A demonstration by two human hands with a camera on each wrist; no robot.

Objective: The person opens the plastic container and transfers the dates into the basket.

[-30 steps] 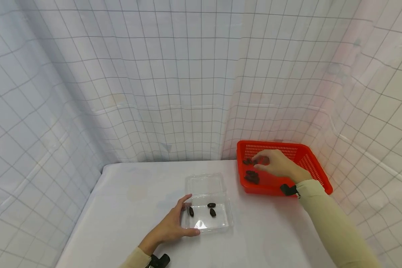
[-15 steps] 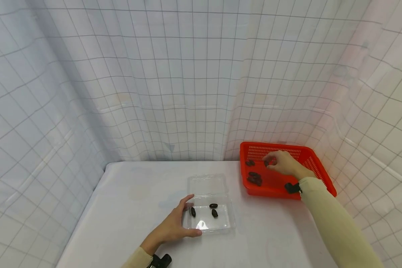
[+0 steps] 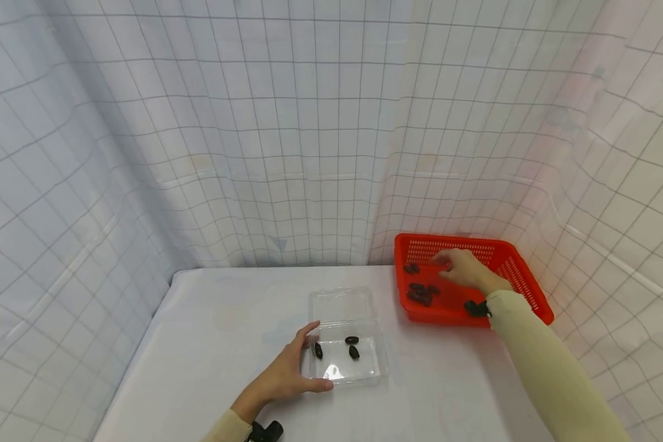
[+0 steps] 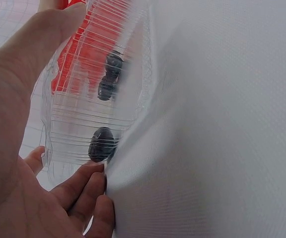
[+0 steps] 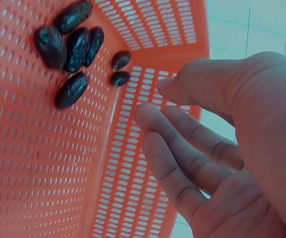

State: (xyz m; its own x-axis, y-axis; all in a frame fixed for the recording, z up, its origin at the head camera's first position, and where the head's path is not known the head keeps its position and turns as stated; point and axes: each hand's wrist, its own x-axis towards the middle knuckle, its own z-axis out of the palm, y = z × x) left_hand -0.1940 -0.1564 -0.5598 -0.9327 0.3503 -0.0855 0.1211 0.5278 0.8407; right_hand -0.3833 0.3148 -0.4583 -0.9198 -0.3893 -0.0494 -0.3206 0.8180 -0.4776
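Note:
My left hand spans the left side of a clear plastic box, thumb at its near edge and fingers at the far side, holding it on the table. Three dark oval fruits, like dates, lie apart inside; its lid lies folded back. Over a red plastic basket, my right hand hovers with nothing between its thumb and fingers. Several more dark, wrinkled dates lie in a group on the basket's bottom, and two smaller-looking ones sit near its far corner.
White cloth covers the table. Gridded white curtains enclose the back and both sides, close behind the basket and at its right. Black wrist cameras sit at the sleeves' cuffs.
My right hand held a dark date half a second ago. It has let it go, and a date now lies at the right of the group in the basket. The left hand stays on the box.

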